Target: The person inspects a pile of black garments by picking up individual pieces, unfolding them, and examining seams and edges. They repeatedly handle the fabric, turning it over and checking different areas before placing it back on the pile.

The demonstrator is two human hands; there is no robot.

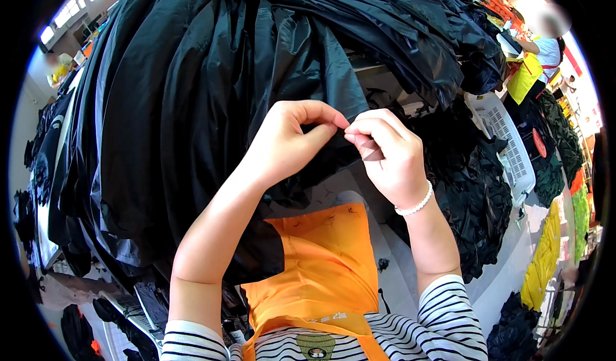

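Both hands pinch one edge of shiny black fabric above the orange apron (321, 265): left hand (285, 140), right hand (388, 152), fingertips touching.

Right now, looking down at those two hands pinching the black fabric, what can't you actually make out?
- Head view: what the left hand and right hand pinch between fingertips; the fingers cover it.
- The work surface: buried under the black fabric.
- The white basket: its contents, too small and warped near the rim.
- The co-worker in a yellow apron: their hands, too small.
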